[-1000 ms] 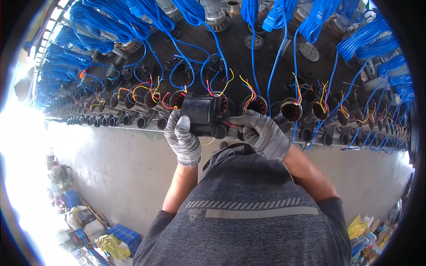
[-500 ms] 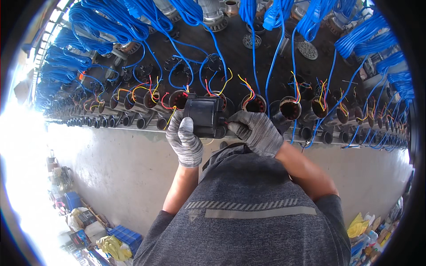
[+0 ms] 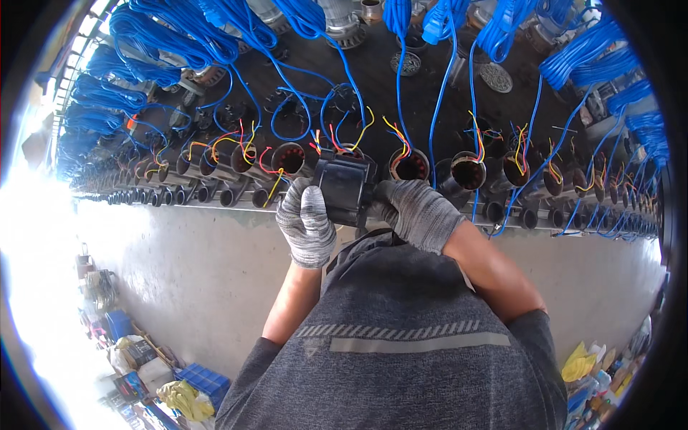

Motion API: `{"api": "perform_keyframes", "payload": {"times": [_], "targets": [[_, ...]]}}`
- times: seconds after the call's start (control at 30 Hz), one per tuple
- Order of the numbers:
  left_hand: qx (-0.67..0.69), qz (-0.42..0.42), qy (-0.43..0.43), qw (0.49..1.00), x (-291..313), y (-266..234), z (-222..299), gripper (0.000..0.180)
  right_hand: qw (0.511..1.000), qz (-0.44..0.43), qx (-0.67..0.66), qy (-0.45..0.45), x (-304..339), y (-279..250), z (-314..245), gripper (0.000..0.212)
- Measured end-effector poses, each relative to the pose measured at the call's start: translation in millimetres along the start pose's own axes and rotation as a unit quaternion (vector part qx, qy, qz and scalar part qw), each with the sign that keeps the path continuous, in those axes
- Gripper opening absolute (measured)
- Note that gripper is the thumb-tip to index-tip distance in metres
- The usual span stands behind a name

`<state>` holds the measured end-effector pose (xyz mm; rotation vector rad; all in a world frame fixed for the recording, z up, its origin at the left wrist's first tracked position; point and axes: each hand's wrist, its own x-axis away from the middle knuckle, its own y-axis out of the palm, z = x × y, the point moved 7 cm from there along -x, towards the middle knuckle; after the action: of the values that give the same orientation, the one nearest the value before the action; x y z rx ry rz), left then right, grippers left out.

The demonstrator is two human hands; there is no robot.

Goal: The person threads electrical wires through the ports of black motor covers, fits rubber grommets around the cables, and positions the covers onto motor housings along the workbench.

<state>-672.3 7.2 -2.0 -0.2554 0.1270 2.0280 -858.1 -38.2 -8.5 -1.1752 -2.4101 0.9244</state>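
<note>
A black plastic box [image 3: 340,190], like an electrical box, is held up in front of the row of metal tubes. My left hand [image 3: 308,226], in a grey knit glove, grips its left side with the thumb along the front. At the box's right end, my gloved right hand [image 3: 421,215] has its fingers closed together. What those fingers pinch is hidden. Red and yellow wires [image 3: 271,188] hang just left of the box, by my left fingertips. Behind it, more coloured wire ends rise from an open tube [image 3: 351,150], partly covered by the box.
Open metal tubes [image 3: 410,166] with coloured wires line the dark bench [image 3: 373,79]. Coiled blue cables [image 3: 168,36] lie along its far side and both ends. Grey floor [image 3: 215,251] runs behind me, with a blue crate [image 3: 204,383] and bags at lower left.
The box and my left hand have shifted a little to the right, and the box has tilted slightly. A red bit seen at my right fingertips before is now hidden.
</note>
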Motion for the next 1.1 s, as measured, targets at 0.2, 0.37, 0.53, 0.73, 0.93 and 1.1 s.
{"api": "perform_keyframes", "payload": {"times": [0.2,0.37,0.53,0.73,0.93,1.1], "targets": [[-0.077,-0.041,0.061,0.994,6,19,11,0.032,0.966,0.030,-0.256,-0.031,-13,27,26,0.034],[0.055,-0.004,-0.042,0.998,-5,15,-15,0.034,0.900,0.004,-0.435,-0.028,-9,16,12,0.073],[0.090,0.046,-0.074,0.992,-14,1,-23,0.036,0.966,-0.015,-0.259,0.005,28,-10,28,0.065],[-0.072,0.060,0.063,0.994,-15,-17,-36,0.038,0.979,0.132,-0.154,-0.001,41,-17,21,0.036],[0.132,0.010,-0.103,0.986,-14,4,-11,0.034,0.974,0.181,0.119,-0.063,40,-36,-10,0.024],[0.004,-0.011,0.027,1.000,-16,-1,8,0.029,0.970,0.123,0.197,-0.071,38,-35,-22,0.023]]}}
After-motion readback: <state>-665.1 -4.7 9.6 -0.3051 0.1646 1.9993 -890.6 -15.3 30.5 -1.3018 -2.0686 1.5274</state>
